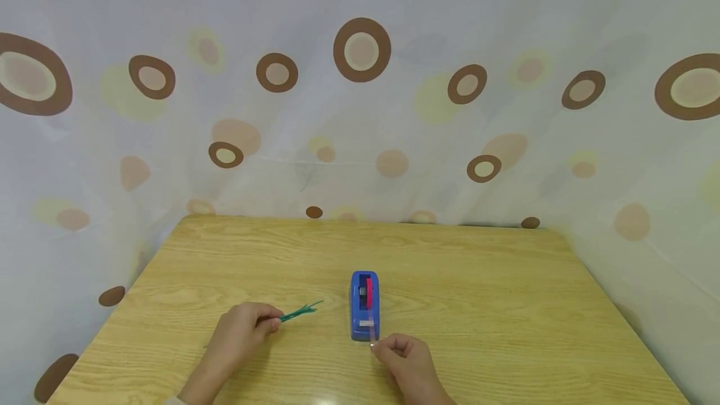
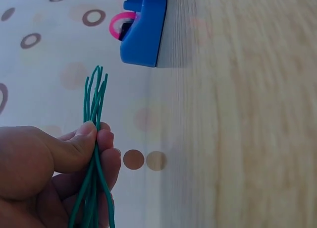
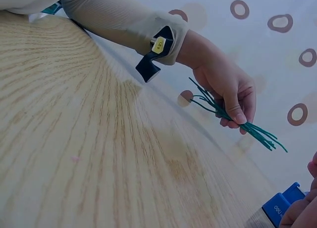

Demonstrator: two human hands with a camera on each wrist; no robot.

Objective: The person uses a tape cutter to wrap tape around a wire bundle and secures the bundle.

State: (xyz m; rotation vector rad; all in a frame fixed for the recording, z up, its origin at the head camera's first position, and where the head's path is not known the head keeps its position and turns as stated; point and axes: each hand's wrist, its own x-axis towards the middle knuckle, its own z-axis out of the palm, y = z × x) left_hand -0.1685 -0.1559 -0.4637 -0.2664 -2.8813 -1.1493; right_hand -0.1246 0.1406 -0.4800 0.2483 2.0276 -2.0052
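A: What is held at the left?

B: A bundle of thin green strands (image 1: 300, 311) is pinched by the left hand (image 1: 239, 329), the thumb pressed against the fingers. It is held up over the wooden table (image 1: 506, 305), with ends poking out past both sides of the grip. The exact count cannot be told.

A: And in the middle?

B: 1 blue tape dispenser (image 1: 360, 315) is set on the table, to the right of the bundle and apart from it. A pink-ringed roll (image 1: 369, 294) is seated inside, and a clear strip of tape (image 1: 372, 333) is stretched out past the near end.

A: And at the right?

B: The strip's end is pinched between thumb and fingertip by the right hand (image 1: 407, 361), just beside the dispenser.

A: How far along is the work?

B: 2 steps are judged done: the strands are gathered, the tape is drawn out. The strip seems not yet parted from the dispenser, so tearing is left. No tape is seen on the strands in any of the 3 views.
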